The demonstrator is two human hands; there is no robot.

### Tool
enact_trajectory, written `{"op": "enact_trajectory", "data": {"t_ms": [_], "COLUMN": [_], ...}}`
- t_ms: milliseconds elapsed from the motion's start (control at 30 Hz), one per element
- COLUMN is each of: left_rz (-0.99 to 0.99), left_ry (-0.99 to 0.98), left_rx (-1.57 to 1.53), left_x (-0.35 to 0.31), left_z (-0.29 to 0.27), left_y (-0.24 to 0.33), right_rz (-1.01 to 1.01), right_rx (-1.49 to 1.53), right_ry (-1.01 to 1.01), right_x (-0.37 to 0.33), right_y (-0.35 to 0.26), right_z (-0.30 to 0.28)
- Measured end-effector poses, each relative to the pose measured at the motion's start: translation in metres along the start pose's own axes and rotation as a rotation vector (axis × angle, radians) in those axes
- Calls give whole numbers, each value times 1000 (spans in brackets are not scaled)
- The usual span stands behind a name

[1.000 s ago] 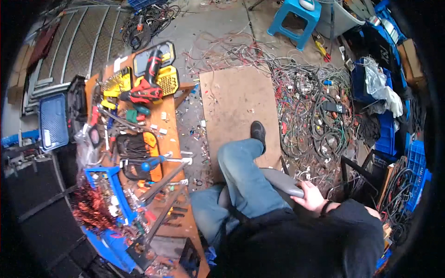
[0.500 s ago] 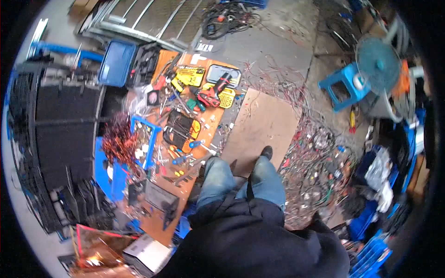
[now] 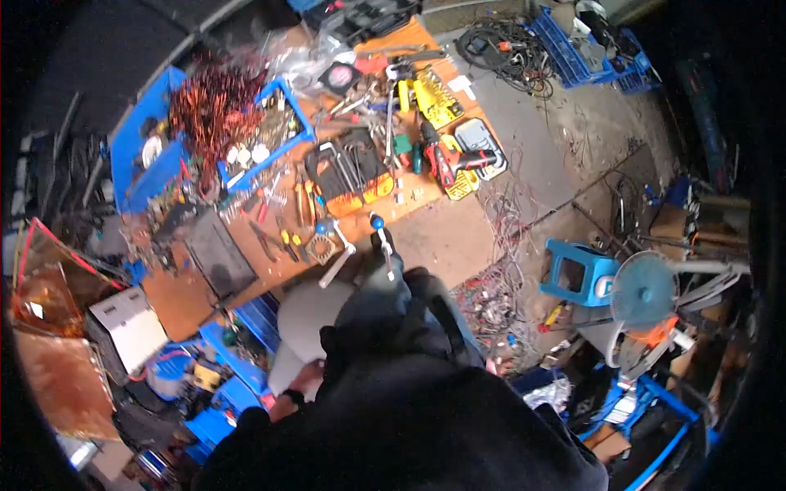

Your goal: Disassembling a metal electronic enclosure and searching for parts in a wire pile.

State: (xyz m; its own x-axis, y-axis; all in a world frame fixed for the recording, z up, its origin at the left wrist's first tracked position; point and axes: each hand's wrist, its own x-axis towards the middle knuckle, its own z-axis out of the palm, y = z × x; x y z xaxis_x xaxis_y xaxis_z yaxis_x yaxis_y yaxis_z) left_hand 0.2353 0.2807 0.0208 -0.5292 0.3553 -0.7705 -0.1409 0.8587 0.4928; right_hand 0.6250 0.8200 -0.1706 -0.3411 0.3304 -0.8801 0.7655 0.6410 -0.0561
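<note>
Our left hand [image 3: 304, 378] rests on the grey seat [image 3: 307, 327], fingers hidden beneath its rim so we cannot tell their grip; it looks rigid, light, best held at the edge.

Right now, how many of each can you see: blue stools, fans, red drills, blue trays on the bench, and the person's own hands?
Blue stool: 1
Fan: 1
Red drill: 1
Blue trays on the bench: 2
Hands in view: 1, the left hand
Total: 6
</note>
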Motion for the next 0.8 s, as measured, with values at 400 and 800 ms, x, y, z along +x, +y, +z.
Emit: {"op": "enact_trajectory", "data": {"t_ms": [400,800], "left_rz": [-669,-1419], "left_ry": [424,1020], "left_rx": [-310,-936], "left_x": [-39,-147], "left_z": [111,289], "left_y": [1,16], "right_rz": [-192,-699], "right_rx": [-113,-879], "right_ry": [80,-92], "right_x": [34,131], "right_y": [-108,-272], "right_z": [-396,-433]}}
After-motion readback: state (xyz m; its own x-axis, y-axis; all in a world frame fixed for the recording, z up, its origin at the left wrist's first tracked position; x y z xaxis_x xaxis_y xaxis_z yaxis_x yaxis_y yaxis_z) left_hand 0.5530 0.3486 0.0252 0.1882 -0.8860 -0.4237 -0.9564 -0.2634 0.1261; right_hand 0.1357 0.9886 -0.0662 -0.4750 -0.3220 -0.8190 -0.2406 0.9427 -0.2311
